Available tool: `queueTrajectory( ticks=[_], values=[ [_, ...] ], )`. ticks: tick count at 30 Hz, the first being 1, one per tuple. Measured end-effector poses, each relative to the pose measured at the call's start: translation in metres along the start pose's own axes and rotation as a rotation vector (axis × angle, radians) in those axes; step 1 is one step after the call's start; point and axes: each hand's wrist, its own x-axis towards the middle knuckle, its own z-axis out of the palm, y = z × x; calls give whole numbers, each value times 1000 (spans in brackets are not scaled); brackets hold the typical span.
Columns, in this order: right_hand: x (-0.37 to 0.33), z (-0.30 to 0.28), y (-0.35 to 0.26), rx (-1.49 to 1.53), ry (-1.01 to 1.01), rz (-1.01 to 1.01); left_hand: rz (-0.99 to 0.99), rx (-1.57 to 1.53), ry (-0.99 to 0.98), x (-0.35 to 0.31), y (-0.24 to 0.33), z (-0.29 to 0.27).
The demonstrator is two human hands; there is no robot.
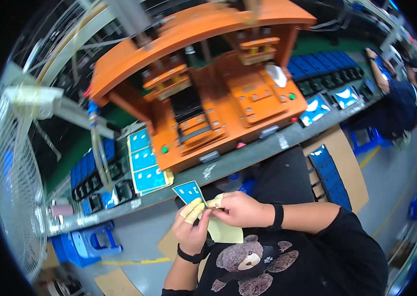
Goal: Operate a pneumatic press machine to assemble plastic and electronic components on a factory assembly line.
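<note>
In front of my chest, my left hand (192, 228) is closed on a small blue sheet (187, 191) with pale cut-outs and a cream border. My right hand (242, 209) pinches at the near edge of the same piece, its fingertips meeting those of the left. A pale yellow backing paper (226, 233) hangs below the right hand; whether it is joined to the blue sheet is hidden by my fingers. Cream finger cots cover some fingertips on both hands.
An orange two-station press (218, 133) stands on the dark bench (213, 170). Left of it lies a stack of blue sheets (144, 160). Blue-and-black parts (324, 66) line the right side, near a co-worker (398, 98). A caged fan (16, 182) and blue stool (92, 241) are at left.
</note>
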Motion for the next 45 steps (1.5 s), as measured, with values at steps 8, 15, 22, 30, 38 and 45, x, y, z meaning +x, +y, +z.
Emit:
queueTrajectory(
  ticks=[8,15,22,30,38,45],
  values=[
    [-55,-43,18,53,278,42,-261,-417,-21,10,14,33],
    [-218,-111,146,983,1003,610,-479,-1283,24,28,8,20],
    [-429,-38,231,1829,978,1133,-445,-879,-264,7,-15,50],
    [-444,-5,292,1327,1600,1255,-471,-687,-293,4,-12,68],
    [-304,-103,142,-287,450,1386,-448,-514,-249,17,2,51],
    [-49,-145,27,-515,469,-40,-190,-213,-330,42,2,13]
  ],
)
